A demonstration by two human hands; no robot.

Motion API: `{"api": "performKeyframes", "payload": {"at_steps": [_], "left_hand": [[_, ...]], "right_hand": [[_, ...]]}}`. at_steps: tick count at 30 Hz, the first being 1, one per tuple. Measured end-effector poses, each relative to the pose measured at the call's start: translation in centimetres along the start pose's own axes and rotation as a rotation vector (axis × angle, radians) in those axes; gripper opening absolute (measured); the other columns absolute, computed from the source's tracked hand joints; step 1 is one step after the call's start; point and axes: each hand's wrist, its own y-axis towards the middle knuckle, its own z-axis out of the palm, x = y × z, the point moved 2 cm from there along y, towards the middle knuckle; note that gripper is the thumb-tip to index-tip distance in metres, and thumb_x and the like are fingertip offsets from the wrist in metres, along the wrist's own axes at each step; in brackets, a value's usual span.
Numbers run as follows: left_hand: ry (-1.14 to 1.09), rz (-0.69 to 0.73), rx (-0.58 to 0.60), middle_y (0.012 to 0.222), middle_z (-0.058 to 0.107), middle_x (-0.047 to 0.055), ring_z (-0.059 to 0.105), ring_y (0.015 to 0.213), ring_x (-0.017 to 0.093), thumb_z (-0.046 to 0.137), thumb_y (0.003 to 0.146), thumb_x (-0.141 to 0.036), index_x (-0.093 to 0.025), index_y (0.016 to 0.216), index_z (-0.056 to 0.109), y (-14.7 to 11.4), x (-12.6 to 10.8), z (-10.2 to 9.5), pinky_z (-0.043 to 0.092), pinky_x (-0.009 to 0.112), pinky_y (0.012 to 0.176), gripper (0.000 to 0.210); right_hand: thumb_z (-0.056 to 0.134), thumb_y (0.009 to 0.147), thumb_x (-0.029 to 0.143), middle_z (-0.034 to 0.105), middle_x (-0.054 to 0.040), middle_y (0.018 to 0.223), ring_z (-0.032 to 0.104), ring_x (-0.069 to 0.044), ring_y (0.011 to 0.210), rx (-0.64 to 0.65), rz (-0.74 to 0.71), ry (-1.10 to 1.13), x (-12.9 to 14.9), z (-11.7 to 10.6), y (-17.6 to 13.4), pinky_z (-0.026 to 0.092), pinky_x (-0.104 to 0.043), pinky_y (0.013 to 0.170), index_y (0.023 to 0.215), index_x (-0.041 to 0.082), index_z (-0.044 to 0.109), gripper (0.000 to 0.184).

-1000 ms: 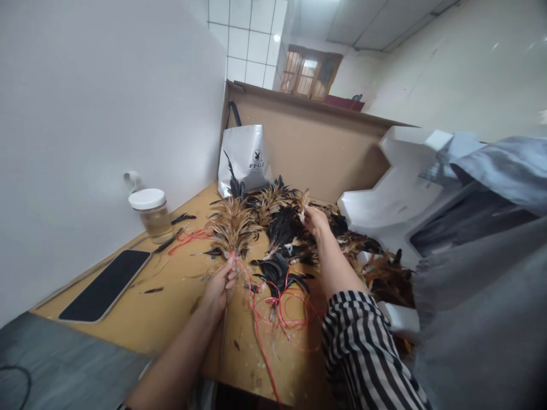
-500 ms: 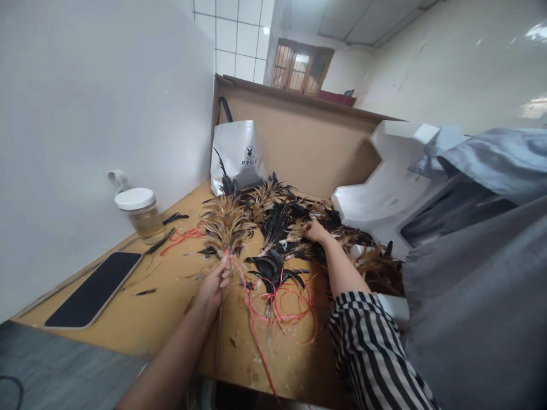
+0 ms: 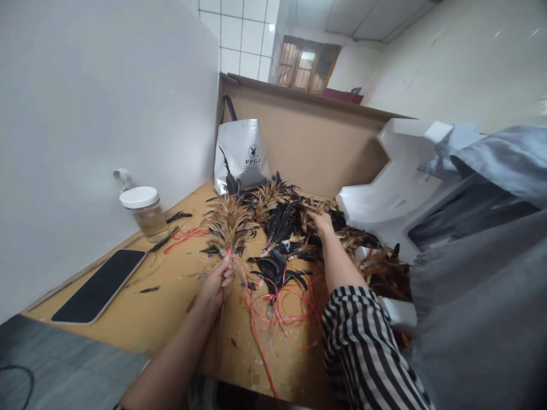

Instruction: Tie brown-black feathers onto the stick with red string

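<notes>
My left hand [image 3: 220, 277] is closed round the thin stick of a feather duster [image 3: 233, 222], just below its lowest feathers. Brown feathers fan out along the stick, with black ones at the far tip. Red string [image 3: 244, 279] is wound at the base of the feathers and runs off in loose loops to the right and down past the table's front edge. My right hand [image 3: 322, 223] reaches into a heap of black and brown feathers [image 3: 280, 222], its fingers pinched on a small brown bunch of feathers [image 3: 306, 219]; the fingertips are partly hidden.
A smartphone [image 3: 100, 286] and a lidded jar of pale liquid [image 3: 147, 215] lie to the left. A silver bag [image 3: 239, 151] stands at the back against a brown board [image 3: 307, 142]. White foam [image 3: 371, 199] and grey cloth [image 3: 482, 285] border the right side.
My right hand has shifted slightly farther back over the heap, with brown feathers at its fingertips. My left hand keeps its hold on the duster. The view has swung a little to the left.
</notes>
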Motion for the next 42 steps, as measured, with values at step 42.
{"api": "performKeyframes", "payload": {"at_steps": [42], "left_hand": [[0.065,0.107,0.054,0.065,0.057,0.001,0.036,0.042,0.0,0.072,0.065,-0.02,-0.011,0.076,0.055,0.1,0.5,-0.6,0.018,0.011,0.034,0.023]], "right_hand": [[0.064,0.065,0.045,0.062,-0.0044,0.072,0.052,-0.013,0.055,-0.139,-0.206,-0.026,2.9,0.8,-16.7,0.042,-0.026,0.05,0.089,0.016,0.06,0.038]]}}
